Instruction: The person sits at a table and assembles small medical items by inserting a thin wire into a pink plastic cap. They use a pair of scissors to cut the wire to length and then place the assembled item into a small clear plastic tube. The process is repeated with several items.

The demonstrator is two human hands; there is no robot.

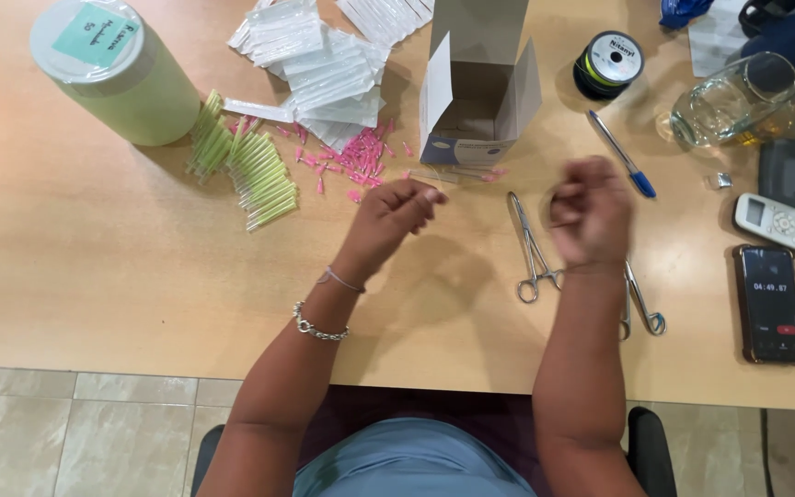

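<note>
At the far left corner of the wooden table point(66, 239) stands a pale green jar point(126, 78) with a grey lid. Just right of it lies a heap of yellow-green capped needles point(250, 170), and beyond those, toward the far edge, a pile of clear sealed packets point(324, 64). Pink caps point(356, 161) are scattered in front of the packets.

The left hand point(393, 213) is raised over the middle of the table, just this side of the pink caps, fingers drawn together in a pinch; what they grip is too small to tell. An open white carton point(476, 101) stands behind it, near the far edge.

Between the hands a pair of steel forceps point(531, 253) lies on the table. The right hand point(589, 212) is blurred, curled into a loose fist above the table; whether it holds anything I cannot tell. A second clamp point(641, 308) with a blue-tipped handle lies beside the right wrist.

Further right are a blue pen point(623, 156), a spool of line point(609, 63), a glass jug point(738, 101), a white remote point(784, 225) and, toward the near right edge, a phone point(770, 304).
</note>
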